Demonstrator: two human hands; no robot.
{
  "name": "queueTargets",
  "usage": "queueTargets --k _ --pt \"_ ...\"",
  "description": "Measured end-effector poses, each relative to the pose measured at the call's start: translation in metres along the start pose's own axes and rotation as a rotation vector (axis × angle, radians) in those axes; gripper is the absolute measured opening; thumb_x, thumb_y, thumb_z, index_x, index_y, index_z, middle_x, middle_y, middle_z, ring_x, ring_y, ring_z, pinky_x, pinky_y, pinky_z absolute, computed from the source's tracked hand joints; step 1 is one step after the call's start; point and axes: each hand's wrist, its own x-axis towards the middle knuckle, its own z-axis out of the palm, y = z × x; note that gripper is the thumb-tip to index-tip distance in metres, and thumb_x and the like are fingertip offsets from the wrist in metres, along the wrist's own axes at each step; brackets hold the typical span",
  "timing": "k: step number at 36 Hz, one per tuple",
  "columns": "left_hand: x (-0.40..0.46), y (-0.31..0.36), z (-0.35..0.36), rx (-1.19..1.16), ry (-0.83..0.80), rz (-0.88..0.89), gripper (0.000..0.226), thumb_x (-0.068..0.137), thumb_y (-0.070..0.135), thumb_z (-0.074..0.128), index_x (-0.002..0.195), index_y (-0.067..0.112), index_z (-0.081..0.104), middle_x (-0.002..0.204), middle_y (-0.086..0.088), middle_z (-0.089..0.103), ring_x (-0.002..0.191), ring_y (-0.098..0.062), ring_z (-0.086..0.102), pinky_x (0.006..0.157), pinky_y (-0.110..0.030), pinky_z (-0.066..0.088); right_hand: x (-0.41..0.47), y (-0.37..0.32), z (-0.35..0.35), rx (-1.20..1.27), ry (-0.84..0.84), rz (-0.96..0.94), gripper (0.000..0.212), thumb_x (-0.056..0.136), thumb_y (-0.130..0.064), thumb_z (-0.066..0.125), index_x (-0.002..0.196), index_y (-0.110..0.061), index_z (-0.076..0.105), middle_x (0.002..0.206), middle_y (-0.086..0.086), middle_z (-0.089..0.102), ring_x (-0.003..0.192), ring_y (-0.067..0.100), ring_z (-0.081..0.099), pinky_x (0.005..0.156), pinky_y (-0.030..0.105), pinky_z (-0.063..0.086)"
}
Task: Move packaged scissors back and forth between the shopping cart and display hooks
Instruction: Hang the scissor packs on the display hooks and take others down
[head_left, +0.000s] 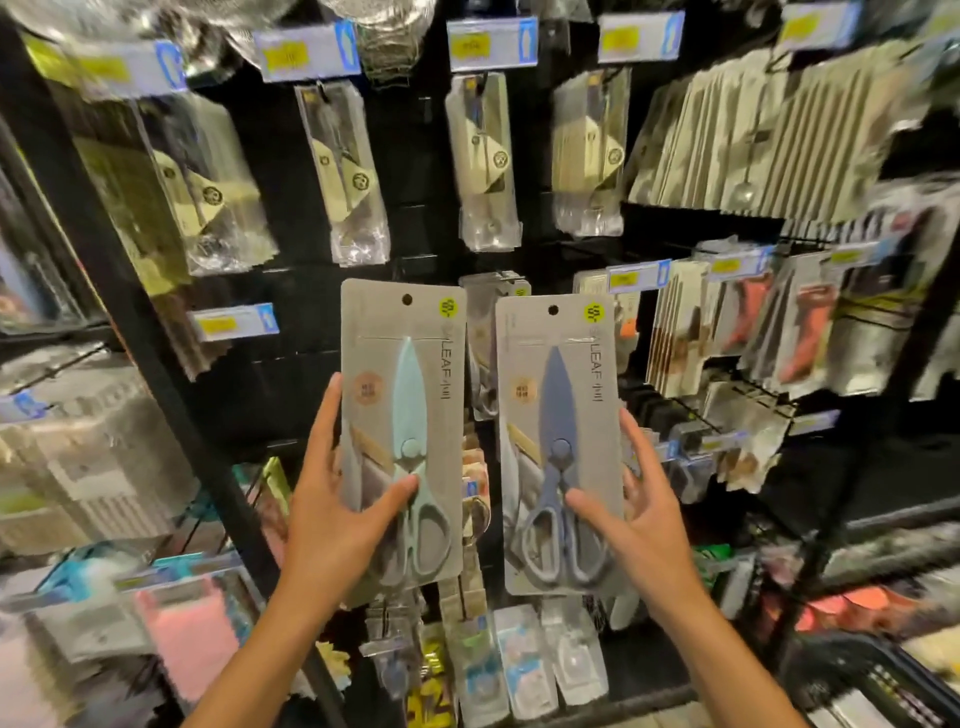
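Both arms reach up, the left hand (332, 499) gripping one grey carded pack of mint-green scissors (402, 431), the right hand (641, 514) one grey carded pack of blue-grey scissors (558, 441).

Mint scissors (413, 457), blue scissors (561, 467), grey cards

Price labels (307, 53) blurred unreadable, left shelf goods (78, 467) smeared, hooks hidden behind 2 held scissor packs (402, 431)

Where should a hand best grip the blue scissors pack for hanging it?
Grip the blue scissors pack by its lower half, thumb in front and fingers behind, as the right hand does. The flat card stands upright, and this leaves the top hang hole free.
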Motion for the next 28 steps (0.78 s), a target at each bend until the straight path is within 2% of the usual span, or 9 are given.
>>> queueTargets --k 2,5,6,9,11,18,21,25,28 --pt "0.013 -0.006 0.004 -0.017 -0.002 0.018 0.109 0.079 0.010 0.083 0.154 0.055 0.019 0.154 0.039 0.030 0.143 0.003 0.038 0.116 -0.036 0.041 0.011 0.004 0.003 -0.028 -0.002 -0.005 0.088 0.086 -0.012 0.077 0.150 -0.051 0.032 0.153 -0.016 0.045 0.135 0.011 0.052 0.106 0.043 0.052" --pt "0.032 -0.016 0.011 -0.044 0.016 0.039 0.108 0.079 0.010 0.084 0.154 0.053 0.019 0.141 0.055 0.030 0.132 0.023 0.034 0.105 -0.007 0.038 0.028 0.007 0.005 -0.060 -0.009 0.007 0.085 0.085 -0.017 0.078 0.147 -0.055 0.034 0.152 -0.020 0.045 0.135 0.007 0.052 0.108 0.045 0.050" --pt "0.039 -0.018 0.013 -0.063 0.020 0.039 0.108 0.079 0.010 0.084 0.154 0.054 0.019 0.140 0.055 0.031 0.131 0.026 0.034 0.103 -0.005 0.037 0.034 0.007 0.005 -0.072 -0.016 0.011 0.085 0.085 -0.018 0.078 0.147 -0.055 0.034 0.151 -0.024 0.044 0.134 0.005 0.052 0.108 0.044 0.050" --pt "0.059 -0.027 0.018 -0.109 0.022 0.024 0.109 0.080 0.011 0.084 0.152 0.060 0.018 0.154 0.035 0.035 0.141 0.006 0.039 0.116 -0.035 0.040 0.052 0.011 0.005 -0.106 -0.022 -0.001 0.085 0.085 -0.017 0.078 0.146 -0.055 0.035 0.148 -0.032 0.044 0.132 0.001 0.053 0.103 0.032 0.053" --pt "0.070 -0.031 0.021 -0.133 0.013 0.011 0.109 0.080 0.011 0.083 0.151 0.062 0.017 0.158 0.026 0.036 0.143 -0.003 0.041 0.116 -0.047 0.041 0.061 0.016 0.007 -0.102 -0.009 -0.001 0.085 0.085 -0.014 0.078 0.145 -0.056 0.036 0.148 -0.030 0.045 0.130 0.000 0.055 0.094 0.021 0.055" --pt "0.092 -0.044 0.033 -0.142 0.043 -0.002 0.108 0.079 0.014 0.083 0.150 0.063 0.018 0.158 0.023 0.036 0.142 -0.005 0.043 0.114 -0.048 0.043 0.084 0.043 0.010 -0.093 -0.034 0.052 0.086 0.081 -0.019 0.078 0.148 -0.050 0.033 0.139 -0.042 0.046 0.125 -0.004 0.056 0.089 0.018 0.055" --pt "0.100 -0.048 0.036 -0.114 0.058 0.000 0.109 0.079 0.014 0.084 0.150 0.063 0.018 0.158 0.031 0.031 0.144 -0.006 0.041 0.116 -0.050 0.041 0.098 0.054 0.013 -0.090 -0.057 0.071 0.085 0.082 -0.019 0.078 0.146 -0.053 0.034 0.143 -0.036 0.047 0.125 -0.002 0.057 0.092 0.022 0.056" --pt "0.109 -0.051 0.043 -0.103 0.109 -0.012 0.109 0.078 0.010 0.084 0.153 0.057 0.021 0.155 0.038 0.030 0.144 -0.003 0.040 0.116 -0.050 0.041 0.117 0.066 0.014 -0.065 -0.089 0.060 0.082 0.087 -0.005 0.074 0.146 -0.044 0.033 0.141 -0.037 0.044 0.118 -0.022 0.051 0.084 0.002 0.047" --pt "0.117 -0.050 0.051 -0.091 0.125 -0.012 0.109 0.077 0.011 0.084 0.153 0.057 0.021 0.156 0.034 0.031 0.144 -0.005 0.040 0.115 -0.051 0.041 0.131 0.078 0.010 -0.053 -0.109 0.079 0.083 0.087 -0.006 0.075 0.146 -0.047 0.033 0.137 -0.045 0.044 0.118 -0.021 0.051 0.084 0.003 0.047"
